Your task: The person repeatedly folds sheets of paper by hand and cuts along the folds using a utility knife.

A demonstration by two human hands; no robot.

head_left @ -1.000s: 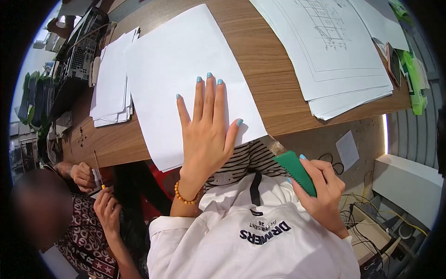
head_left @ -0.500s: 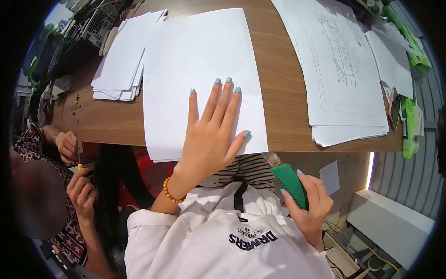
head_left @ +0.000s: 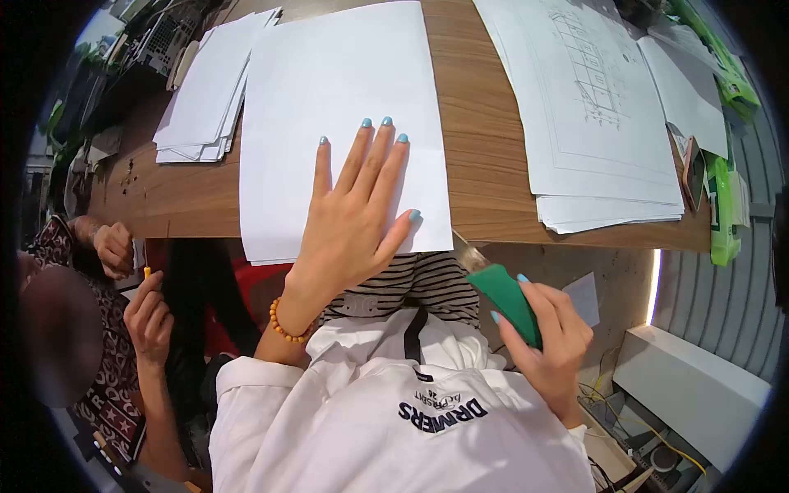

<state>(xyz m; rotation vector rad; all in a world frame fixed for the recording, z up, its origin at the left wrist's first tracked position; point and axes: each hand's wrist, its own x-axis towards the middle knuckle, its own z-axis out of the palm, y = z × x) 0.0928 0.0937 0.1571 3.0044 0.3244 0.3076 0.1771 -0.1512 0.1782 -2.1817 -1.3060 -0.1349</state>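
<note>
My left hand (head_left: 349, 209) lies flat on a large white sheet of paper (head_left: 329, 66), fingers apart and thumb out to the side. The sheet's near edge hangs a little past the table edge. In my right hand (head_left: 552, 333) is a green-handled knife (head_left: 505, 300), with the fingers wrapped round its thick handle. Its metal blade points up and left, with the tip close to the sheet's lower right corner. Part of the handle is hidden by my fingers.
A stack of white paper (head_left: 201, 90) lies to the left, and printed drawings (head_left: 596, 156) lie to the right on the wooden table (head_left: 485, 156). A phone (head_left: 693, 172) and green packets (head_left: 723, 214) are at the right end. Another person's hand (head_left: 149, 320) holds a yellow-handled tool at lower left.
The knife in my right hand has tilted, and its blade now shows near the sheet's corner. My left hand stays flat on the paper. The whole view has shifted slightly.
</note>
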